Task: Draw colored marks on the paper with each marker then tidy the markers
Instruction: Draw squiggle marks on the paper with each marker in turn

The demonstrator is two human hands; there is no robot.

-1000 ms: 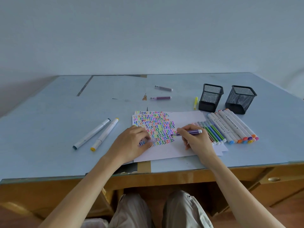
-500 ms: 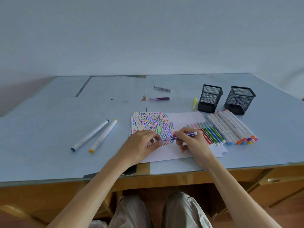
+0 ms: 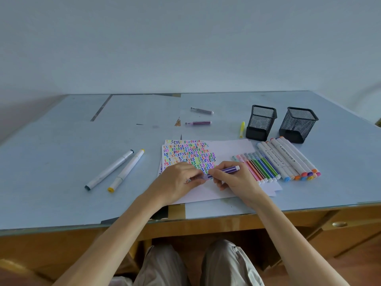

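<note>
White paper (image 3: 231, 149) covered at its left with rows of colored zigzag marks lies on the blue desk. My right hand (image 3: 237, 180) grips a purple marker (image 3: 226, 170) by its barrel, held low over the paper. My left hand (image 3: 175, 182) pinches the clear cap (image 3: 203, 177) at the marker's tip end, so both hands meet over the sheet. A row of thin colored markers (image 3: 259, 168) and a row of thick white markers (image 3: 288, 159) lie to the right of my hands.
Two black mesh pen cups (image 3: 260, 122) (image 3: 298, 124) stand behind the marker rows. Two thick white markers (image 3: 117, 169) lie to the left. Two thin purple markers (image 3: 199, 122) and a yellow cap (image 3: 242, 129) lie farther back. The desk's front edge (image 3: 206, 215) is near me.
The right hand lifted the purple marker off the marks and turned it level. My left hand left the paper and brought the clear cap against the marker's tip.
</note>
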